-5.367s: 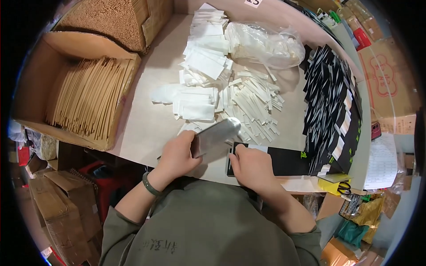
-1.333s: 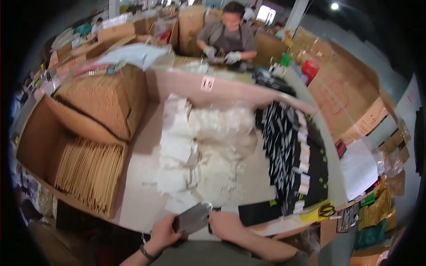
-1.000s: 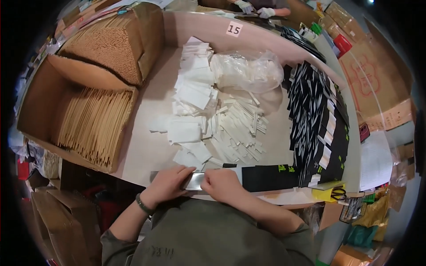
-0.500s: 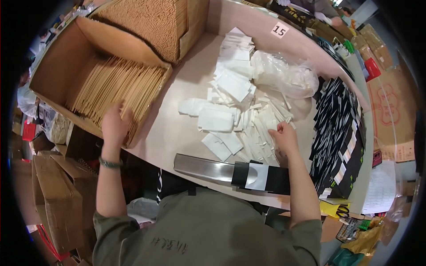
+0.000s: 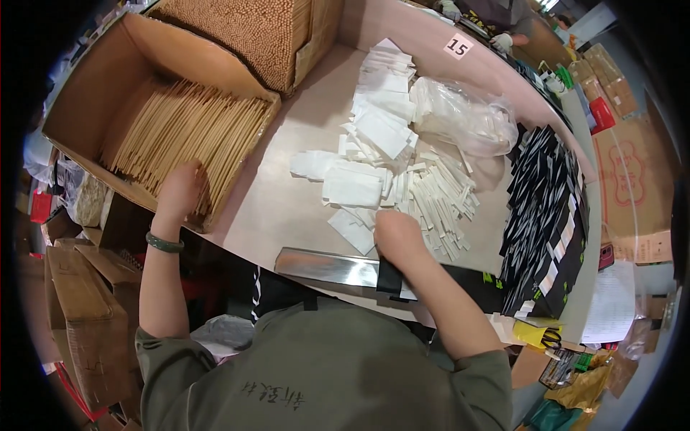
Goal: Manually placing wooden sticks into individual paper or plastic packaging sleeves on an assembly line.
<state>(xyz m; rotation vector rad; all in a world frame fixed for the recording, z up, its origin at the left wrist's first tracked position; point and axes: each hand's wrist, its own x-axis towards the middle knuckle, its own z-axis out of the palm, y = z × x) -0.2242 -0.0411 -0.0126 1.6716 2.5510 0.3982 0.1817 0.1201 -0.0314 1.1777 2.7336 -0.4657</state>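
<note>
My left hand (image 5: 181, 192) is inside a cardboard box (image 5: 90, 97), its fingers curled against the near ends of pale wooden chopsticks (image 5: 194, 129). The fingertips are partly hidden among the sticks. Closed, my right hand (image 5: 399, 234) hovers at the near edge of flat white packets (image 5: 352, 185) and narrow white paper strips (image 5: 449, 201); what its fingers hold is hidden. Below it lies a shiny metal trough (image 5: 327, 267), whose right end is in a black sleeve (image 5: 389, 279). My right forearm crosses over the sleeve.
A second box packed with stick ends (image 5: 230, 36) stands behind the first. A clear plastic bag (image 5: 467, 118) lies by the table's raised back wall. Black paper sleeves (image 5: 540, 215) are heaped at the right. Beyond the wall, a co-worker's gloved hand (image 5: 502, 43) shows.
My right hand has moved left and nearer to me, from the narrow strips to the flat packets' near edge. My left hand has shifted slightly left, its fingers curling more against the chopsticks.
</note>
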